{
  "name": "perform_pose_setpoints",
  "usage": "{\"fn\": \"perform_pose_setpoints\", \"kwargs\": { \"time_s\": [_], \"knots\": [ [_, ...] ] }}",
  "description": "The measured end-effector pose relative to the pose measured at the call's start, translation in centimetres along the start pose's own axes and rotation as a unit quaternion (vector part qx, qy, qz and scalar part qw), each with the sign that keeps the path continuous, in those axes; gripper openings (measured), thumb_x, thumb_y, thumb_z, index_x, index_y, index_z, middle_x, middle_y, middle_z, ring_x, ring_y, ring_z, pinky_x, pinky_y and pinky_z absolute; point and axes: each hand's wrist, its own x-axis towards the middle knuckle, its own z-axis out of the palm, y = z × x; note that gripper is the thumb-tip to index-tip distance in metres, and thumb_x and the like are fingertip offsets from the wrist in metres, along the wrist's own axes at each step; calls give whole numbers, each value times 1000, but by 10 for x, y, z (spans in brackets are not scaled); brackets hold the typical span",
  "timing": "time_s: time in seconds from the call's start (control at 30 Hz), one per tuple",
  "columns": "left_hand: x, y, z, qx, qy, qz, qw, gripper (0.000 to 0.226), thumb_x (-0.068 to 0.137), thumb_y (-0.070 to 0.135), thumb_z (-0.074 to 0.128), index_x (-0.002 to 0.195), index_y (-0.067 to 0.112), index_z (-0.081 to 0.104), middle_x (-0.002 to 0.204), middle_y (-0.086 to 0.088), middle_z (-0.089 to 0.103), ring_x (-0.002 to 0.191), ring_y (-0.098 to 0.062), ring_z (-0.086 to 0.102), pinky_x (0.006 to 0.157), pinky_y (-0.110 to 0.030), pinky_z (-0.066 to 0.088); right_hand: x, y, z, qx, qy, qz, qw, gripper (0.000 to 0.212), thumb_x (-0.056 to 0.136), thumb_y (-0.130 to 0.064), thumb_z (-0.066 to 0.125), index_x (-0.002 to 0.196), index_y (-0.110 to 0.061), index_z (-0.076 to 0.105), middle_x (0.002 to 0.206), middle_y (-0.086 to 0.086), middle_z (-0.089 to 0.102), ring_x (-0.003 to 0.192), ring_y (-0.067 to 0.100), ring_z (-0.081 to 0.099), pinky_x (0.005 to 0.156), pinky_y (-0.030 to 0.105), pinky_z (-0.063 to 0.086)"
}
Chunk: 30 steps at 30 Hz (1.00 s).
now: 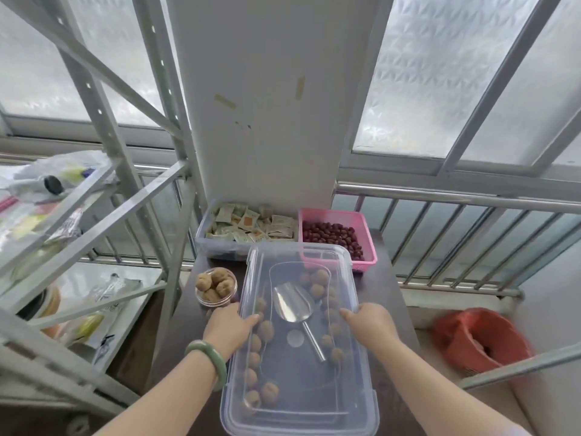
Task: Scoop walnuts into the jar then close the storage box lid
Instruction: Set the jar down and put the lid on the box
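Observation:
A clear plastic storage box lid (301, 401) lies over the storage box on the dark table. Through it I see several walnuts (265, 330) and a metal scoop (294, 305) inside. My left hand (228, 325) grips the lid's left edge, with a green bangle on the wrist. My right hand (371, 322) holds the lid's right edge. A small clear jar (216, 286), filled with walnuts and without a cap, stands just left of the box, beyond my left hand.
Behind the box stand a clear bin of sachets (248, 228) and a pink basket of red dates (338, 237). A grey metal shelf rack (103, 196) with bags is at the left. A railing (456, 196) and an orange bag (481, 338) are at the right.

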Motion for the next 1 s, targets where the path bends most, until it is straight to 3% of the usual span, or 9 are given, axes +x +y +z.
{"fn": "perform_pose_setpoints", "kwargs": {
  "time_s": [0.07,0.17,0.43,0.6,0.73,0.87,0.93,1.0],
  "knots": [
    [1,-2,3,4,-5,0,1000,34,84,35,63,113,17,66,111,-10,68,102,-29,61,90,-35,50,-1,2,0,-3,-9,11,1000,35,87,-43,54,72,-10,55,78,5,57,73,24,52,52,28,34],
    [3,-3,4,15,-6,4,1000,33,84,36,63,113,19,65,111,-10,68,102,-30,61,91,-37,50,2,5,3,9,-29,24,999,39,86,-45,54,66,-12,51,73,3,55,68,22,52,45,26,30],
    [10,-1,6,4,-12,-4,1000,30,86,34,63,112,20,66,108,-8,68,98,-27,61,84,-32,48,6,-1,2,5,-59,50,997,36,89,-46,53,81,-11,54,75,2,55,62,17,49,45,25,30],
    [10,-3,9,-17,-8,-5,1000,29,87,31,63,113,19,65,108,-8,68,97,-26,61,85,-31,47,7,-1,1,41,-66,52,996,43,86,-48,57,64,-15,43,65,0,49,56,15,46,46,26,30],
    [5,-2,11,-44,-4,-4,999,28,89,30,61,115,20,64,107,-7,67,90,-23,56,82,-29,43,6,3,2,57,-58,36,996,42,86,-49,56,63,-17,42,65,-1,49,57,14,46,47,26,30],
    [0,1,15,-46,-19,-6,999,29,88,32,61,115,22,64,108,-6,69,96,-24,62,84,-30,46,5,12,-1,64,-55,29,996,41,87,-47,56,62,-18,42,63,-2,47,56,14,44,48,27,32],
    [-3,4,21,-60,-30,-4,998,28,87,33,63,113,23,65,104,-3,70,92,-21,63,83,-30,48,7,19,-6,62,-57,29,996,36,87,-48,57,75,-15,56,71,0,54,64,16,51,58,30,41],
    [-3,5,27,-72,-27,-11,997,33,84,37,65,114,24,65,104,-2,69,93,-21,63,88,-34,50,7,24,-13,75,-56,42,995,49,84,-52,59,113,-13,60,100,6,64,92,22,59,76,32,45]
  ]
}}
